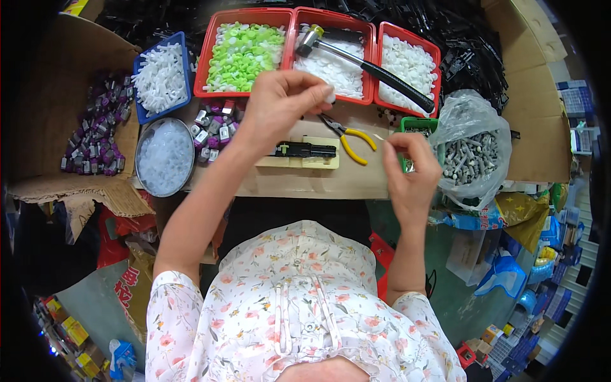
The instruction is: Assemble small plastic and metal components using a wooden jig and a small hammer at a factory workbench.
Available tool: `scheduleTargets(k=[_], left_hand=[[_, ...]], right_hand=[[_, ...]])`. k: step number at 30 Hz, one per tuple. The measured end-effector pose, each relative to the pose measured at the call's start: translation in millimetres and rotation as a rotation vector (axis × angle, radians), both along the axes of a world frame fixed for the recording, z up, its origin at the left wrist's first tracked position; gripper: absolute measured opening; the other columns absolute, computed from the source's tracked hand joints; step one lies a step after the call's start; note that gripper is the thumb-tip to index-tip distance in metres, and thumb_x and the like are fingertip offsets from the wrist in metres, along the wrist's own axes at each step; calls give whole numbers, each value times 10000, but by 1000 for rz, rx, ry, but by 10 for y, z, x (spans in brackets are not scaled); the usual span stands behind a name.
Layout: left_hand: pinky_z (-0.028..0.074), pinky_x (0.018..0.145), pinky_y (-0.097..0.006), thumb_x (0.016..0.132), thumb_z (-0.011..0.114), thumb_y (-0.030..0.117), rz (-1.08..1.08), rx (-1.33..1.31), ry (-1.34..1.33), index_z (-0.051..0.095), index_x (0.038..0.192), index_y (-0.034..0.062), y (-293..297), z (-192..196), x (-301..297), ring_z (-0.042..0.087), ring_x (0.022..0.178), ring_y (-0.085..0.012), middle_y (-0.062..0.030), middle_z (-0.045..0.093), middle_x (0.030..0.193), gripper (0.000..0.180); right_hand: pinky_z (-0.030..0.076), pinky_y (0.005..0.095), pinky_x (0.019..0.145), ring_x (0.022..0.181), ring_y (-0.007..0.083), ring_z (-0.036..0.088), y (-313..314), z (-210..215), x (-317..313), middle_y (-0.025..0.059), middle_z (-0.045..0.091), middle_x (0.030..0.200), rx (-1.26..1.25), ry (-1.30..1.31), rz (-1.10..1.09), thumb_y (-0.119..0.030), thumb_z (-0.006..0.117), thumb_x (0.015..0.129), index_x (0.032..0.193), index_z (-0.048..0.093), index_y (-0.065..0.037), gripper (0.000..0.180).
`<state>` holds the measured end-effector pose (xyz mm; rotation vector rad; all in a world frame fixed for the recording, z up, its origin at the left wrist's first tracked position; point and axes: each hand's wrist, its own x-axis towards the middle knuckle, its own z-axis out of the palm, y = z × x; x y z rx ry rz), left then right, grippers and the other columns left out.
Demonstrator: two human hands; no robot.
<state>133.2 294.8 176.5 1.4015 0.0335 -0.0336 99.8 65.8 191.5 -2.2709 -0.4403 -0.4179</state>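
From the head camera, the left hand [280, 105] was raised over the near edge of the red trays, its thumb and fingertips pinched together on a small white part [329, 97] that was too small to name more closely. The right hand [412, 172] hovered near the right end of the bench, fingers curled in with the thumb and forefinger narrowly closed; whether they held a small piece could not be told.

Between the hands, on the cream-coloured jig block [299, 157], lay a black elongated part [304, 150], with the yellow-handled pliers [349, 139] just to its right. It looked like one unit sat in the jig partway assembled, with the white part not yet fitted to it.

Much stock appeared left: the tray of green caps [245, 54], the two trays of white caps [407, 63] under the rubber mallet [363, 62], the blue tray of white pegs [160, 76], the round dish of clear pieces [165, 156], the purple-and-grey clips [213, 127] and the bag of grey pins [471, 156] were all well filled. No finished pile could be picked out with certainty.
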Motion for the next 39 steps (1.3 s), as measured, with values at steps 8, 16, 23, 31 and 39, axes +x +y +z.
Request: scheduleTargets(k=[8, 16, 23, 31, 39], left_hand=[[547, 705, -221, 901, 727, 78, 51, -78, -28, 727, 987, -41, -114, -87, -379, 669, 771, -82, -55, 723, 852, 147], [501, 622, -201, 895, 729, 89, 126, -46, -78, 734, 941, -56, -161, -129, -442, 622, 700, -49, -41, 710, 790, 152], [498, 613, -205, 887, 728, 81, 133, 56, -100, 744, 961, -38, -189, -100, -484, 612, 691, -37, -21, 715, 787, 141], [531, 692, -223, 854, 705, -35, 203, 441, -442, 734, 1005, -34, -167, -195, -565, 672, 785, -99, -88, 737, 915, 154], [526, 698, -221, 864, 711, -41, 257, 182, -243, 744, 1019, -22, -145, -256, -660, 662, 813, -84, -69, 736, 931, 160]], right_hand=[[510, 290, 700, 743, 191, 646, 582, -50, -25, 101, 664, 843, 158, -79, 150, 49, 709, 787, 843, 632, 3, 106], [514, 305, 686, 740, 219, 650, 579, -98, -64, 107, 673, 862, 140, -126, 143, 40, 720, 778, 845, 630, -11, 123], [522, 321, 658, 725, 248, 650, 554, -128, -70, 115, 657, 853, 92, -151, 129, 41, 719, 767, 847, 613, -18, 146], [541, 344, 647, 717, 277, 662, 628, -200, -102, 116, 650, 848, -2, -217, 68, 36, 722, 753, 854, 595, -26, 173], [524, 291, 719, 810, 192, 668, 611, -100, -115, 102, 666, 903, 214, 74, 178, 13, 723, 824, 934, 654, 15, 130]])
